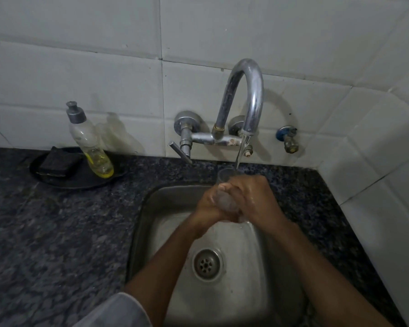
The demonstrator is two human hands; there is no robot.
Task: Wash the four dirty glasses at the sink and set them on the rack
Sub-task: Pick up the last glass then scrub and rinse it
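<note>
A clear drinking glass (226, 177) is held upright over the steel sink (149, 232), its rim right under the running stream from the curved chrome tap (250, 90). My left hand (210, 204) and my right hand (253, 199) both wrap round the glass's body, fingers curled and overlapping, hiding most of it. Only the rim and a strip of the wall show between the fingers. Water splashes below my hands. No other glass and no rack are in view.
A dish soap bottle (90, 142) and a dark scrub pad (57, 162) sit on a black tray (80, 182) at the back left of the granite counter (57, 232). A small side tap (288, 140) sticks out of the tiled wall. The drain (207, 264) lies in the basin's middle.
</note>
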